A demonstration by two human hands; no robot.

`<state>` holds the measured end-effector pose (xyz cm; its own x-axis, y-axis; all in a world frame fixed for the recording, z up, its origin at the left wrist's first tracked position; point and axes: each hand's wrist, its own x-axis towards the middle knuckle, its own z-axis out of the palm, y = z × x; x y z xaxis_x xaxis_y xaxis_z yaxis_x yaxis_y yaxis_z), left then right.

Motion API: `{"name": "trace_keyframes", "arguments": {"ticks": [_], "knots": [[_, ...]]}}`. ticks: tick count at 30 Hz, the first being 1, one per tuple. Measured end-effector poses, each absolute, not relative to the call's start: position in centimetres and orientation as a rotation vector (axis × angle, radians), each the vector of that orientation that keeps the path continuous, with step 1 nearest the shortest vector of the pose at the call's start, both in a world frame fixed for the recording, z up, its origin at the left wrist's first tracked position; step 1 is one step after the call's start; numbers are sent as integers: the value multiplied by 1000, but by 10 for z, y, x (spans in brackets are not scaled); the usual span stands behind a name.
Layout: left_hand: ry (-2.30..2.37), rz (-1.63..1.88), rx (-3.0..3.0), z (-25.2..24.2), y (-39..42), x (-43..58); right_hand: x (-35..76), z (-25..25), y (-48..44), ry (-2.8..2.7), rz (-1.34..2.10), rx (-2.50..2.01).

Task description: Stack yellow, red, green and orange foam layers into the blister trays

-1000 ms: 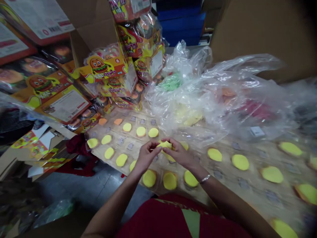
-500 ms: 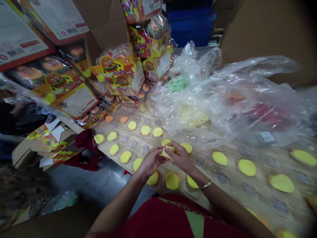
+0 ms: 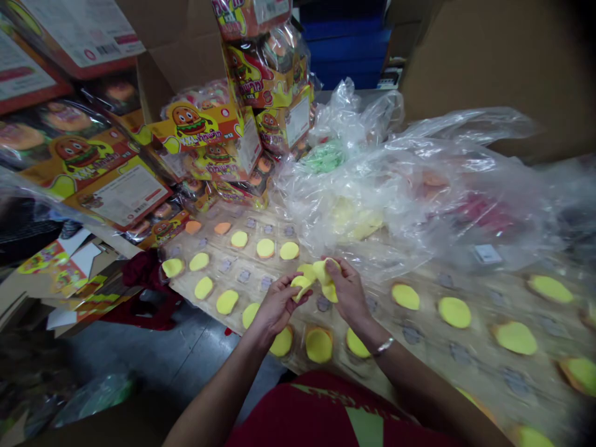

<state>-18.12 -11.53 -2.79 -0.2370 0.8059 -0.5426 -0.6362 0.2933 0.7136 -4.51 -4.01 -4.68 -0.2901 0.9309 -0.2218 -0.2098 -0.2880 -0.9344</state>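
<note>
My left hand (image 3: 278, 304) pinches a soft yellow round slice (image 3: 302, 288) by its edge. Opposite it, my right hand (image 3: 347, 287) has its fingers closed on more yellow slices (image 3: 327, 273), which bend and overlap; their exact number I cannot tell. Both hands are over the clear moulded trays (image 3: 298, 313) on the brown-covered table. Below them, several yellow slices (image 3: 319, 344) lie in rows, with orange edges showing under some. Two orange pieces (image 3: 223, 228) without yellow on top are at the far left end.
Clear plastic bags (image 3: 395, 167) holding green, yellow and pink pieces cover the table's back. Printed burger-candy packs (image 3: 200, 124) are stacked at the left back. Flat printed card (image 3: 69, 273) rests on a red stool (image 3: 144, 313) beside the table. A small white box (image 3: 487, 254) lies on the bags.
My hands have moved slightly apart, and the yellow slices between them have fanned out, one now in the left hand. The view has shifted a little to the right.
</note>
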Motion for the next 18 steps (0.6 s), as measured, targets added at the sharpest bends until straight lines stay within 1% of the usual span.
{"name": "trace_keyframes", "arguments": {"ticks": [2, 4, 6, 8, 12, 15, 18], "knots": [[1246, 1457, 193, -32, -115, -184, -40, -43, -37, -1177, 1765, -1067], [1276, 1518, 219, -37, -117, -186, -38, -39, -36, -1442, 1856, -984], [1295, 1540, 246, -43, -117, -189, -37, -36, -39, -1713, 1900, -874], [1371, 1552, 280, -48, -113, -204, -35, -33, -41, -1841, 1899, -855], [1817, 1626, 369, -47, -91, -284, -20, -30, -39, -1800, 1918, -1002], [2044, 1708, 364, -39, -66, -368, -3, -32, -31, -1655, 2026, -1092], [2277, 1686, 382, -39, -36, -435, 11, -38, -24, -1528, 2072, -1191]]}}
